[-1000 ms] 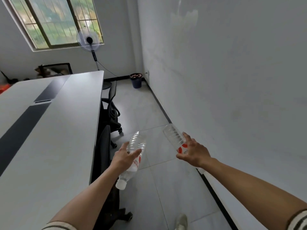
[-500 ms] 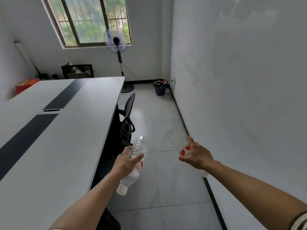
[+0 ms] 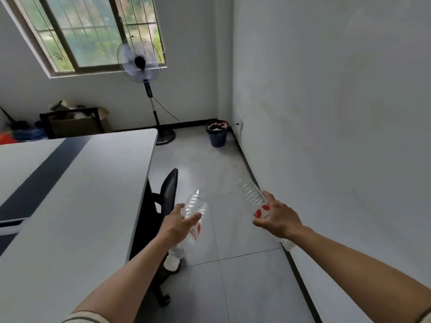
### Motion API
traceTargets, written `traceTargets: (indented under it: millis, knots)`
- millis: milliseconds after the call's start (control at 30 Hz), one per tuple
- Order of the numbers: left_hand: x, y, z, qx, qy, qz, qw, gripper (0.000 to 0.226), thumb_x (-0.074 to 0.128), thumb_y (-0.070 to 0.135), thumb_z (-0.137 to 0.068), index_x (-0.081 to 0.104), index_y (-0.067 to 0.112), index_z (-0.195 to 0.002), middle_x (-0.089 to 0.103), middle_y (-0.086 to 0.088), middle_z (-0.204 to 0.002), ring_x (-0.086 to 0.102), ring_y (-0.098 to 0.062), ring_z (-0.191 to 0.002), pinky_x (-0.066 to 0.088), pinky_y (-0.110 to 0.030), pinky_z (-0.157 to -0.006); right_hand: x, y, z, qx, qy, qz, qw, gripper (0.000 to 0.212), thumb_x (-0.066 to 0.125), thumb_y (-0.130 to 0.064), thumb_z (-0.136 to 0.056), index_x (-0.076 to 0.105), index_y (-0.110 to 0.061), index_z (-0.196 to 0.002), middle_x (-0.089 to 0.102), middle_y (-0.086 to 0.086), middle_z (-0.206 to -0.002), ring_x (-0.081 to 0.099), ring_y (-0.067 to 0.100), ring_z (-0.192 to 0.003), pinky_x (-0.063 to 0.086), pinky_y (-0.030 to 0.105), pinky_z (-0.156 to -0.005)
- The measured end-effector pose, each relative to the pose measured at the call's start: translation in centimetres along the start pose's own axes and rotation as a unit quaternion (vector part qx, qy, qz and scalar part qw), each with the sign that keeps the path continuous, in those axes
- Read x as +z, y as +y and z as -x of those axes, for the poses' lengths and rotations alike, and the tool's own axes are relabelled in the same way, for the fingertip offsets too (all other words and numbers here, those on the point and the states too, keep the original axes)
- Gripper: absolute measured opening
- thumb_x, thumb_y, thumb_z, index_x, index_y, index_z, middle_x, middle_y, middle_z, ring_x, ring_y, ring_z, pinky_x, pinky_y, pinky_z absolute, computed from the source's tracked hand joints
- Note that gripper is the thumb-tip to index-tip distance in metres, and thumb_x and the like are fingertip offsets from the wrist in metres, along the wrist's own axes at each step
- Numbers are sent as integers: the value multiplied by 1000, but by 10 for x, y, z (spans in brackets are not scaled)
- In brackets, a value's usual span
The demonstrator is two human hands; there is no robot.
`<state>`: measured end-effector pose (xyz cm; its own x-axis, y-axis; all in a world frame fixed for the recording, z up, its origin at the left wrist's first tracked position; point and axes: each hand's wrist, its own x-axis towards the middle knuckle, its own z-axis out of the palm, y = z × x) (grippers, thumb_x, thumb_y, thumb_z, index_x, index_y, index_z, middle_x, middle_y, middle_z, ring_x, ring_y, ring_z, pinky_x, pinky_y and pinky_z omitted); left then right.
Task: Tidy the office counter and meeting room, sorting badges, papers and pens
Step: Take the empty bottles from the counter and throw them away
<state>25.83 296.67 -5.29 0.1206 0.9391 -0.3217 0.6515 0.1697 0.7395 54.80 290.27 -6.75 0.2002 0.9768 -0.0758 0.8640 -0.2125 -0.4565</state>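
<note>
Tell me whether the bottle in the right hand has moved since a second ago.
Yes. The right hand has carried its clear plastic bottle forward, nearer the blue waste bin in the far corner.

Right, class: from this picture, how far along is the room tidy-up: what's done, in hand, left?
Done: a chair is tucked under the table. In hand: the left hand grips the left bottle, the right hand the right bottle, caps down. Left: probably dropping both in the bin in the far corner; the box behind the table looks cluttered. No badges, papers or pens show.
</note>
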Motion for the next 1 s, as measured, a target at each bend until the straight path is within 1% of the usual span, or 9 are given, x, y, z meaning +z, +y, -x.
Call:
traceTargets:
  millis: [67,200,300,467,600,667,833,900,1000]
  knots:
    - [-2,19,-52,6,-10,-4,1000,76,66,55,-80,36,22,-142,61,-2,-107,61,-24,-104,49,-36,-92,-1,2,-45,3,4,-3,1000,86,63,-56,-78,21,-31,-148,61,-4,-127,64,19,-102,52,28,-77]
    - [2,52,-162,9,-24,-8,1000,76,66,55,-80,36,23,-142,63,-6,-118,60,-23,-105,48,-35,-92,-1,13,-150,22,-3,-4,1000,86,62,-57,-77,22,-32,-148,62,-4,-126,64,20,-101,52,29,-78]
    - [6,79,-253,9,-21,-13,1000,75,65,54,-81,36,23,-142,61,-9,-123,60,-25,-106,48,-34,-90,-3,24,-248,25,-3,-2,1000,85,64,-56,-77,23,-31,-147,62,-4,-127,64,22,-102,47,27,-75]
    - [-11,130,-379,-13,-4,-9,1000,73,64,53,-81,37,24,-142,61,-9,-123,59,-27,-108,49,-37,-91,-27,26,-405,32,-16,-1,999,87,64,-56,-76,24,-28,-147,62,-1,-125,63,23,-101,42,26,-74]
    - [-41,159,-473,-27,20,17,999,74,64,54,-81,35,25,-142,63,-10,-121,62,-28,-103,52,-41,-90,-43,5,-530,9,-29,1,1000,87,67,-54,-75,25,-28,-147,62,4,-120,57,21,-88,42,27,-71]
    - [-49,163,-499,-34,20,14,999,73,63,54,-81,35,25,-142,63,-10,-121,62,-28,-102,53,-40,-88,-45,-6,-563,-2,-43,6,999,87,67,-54,-76,24,-29,-147,61,3,-119,54,19,-84,42,26,-71]
    - [-81,173,-639,-52,38,16,998,71,63,53,-82,37,22,-141,62,-12,-122,61,-28,-104,51,-37,-87,-22,-31,-711,-26,-61,11,998,90,66,-56,-74,23,-29,-148,61,3,-120,55,19,-87,48,29,-75]
    - [-91,180,-699,-49,39,16,998,69,62,51,-84,37,22,-141,60,-11,-124,59,-27,-102,48,-34,-83,-11,-35,-767,-15,-64,11,998,91,66,-57,-73,23,-29,-148,61,4,-118,55,20,-86,48,29,-74]
    - [-116,204,-789,-45,22,22,999,66,63,52,-83,40,22,-138,61,-8,-118,59,-24,-98,50,-35,-84,-14,-47,-855,12,-75,9,997,91,65,-59,-71,24,-30,-147,60,3,-116,57,20,-87,50,29,-73]
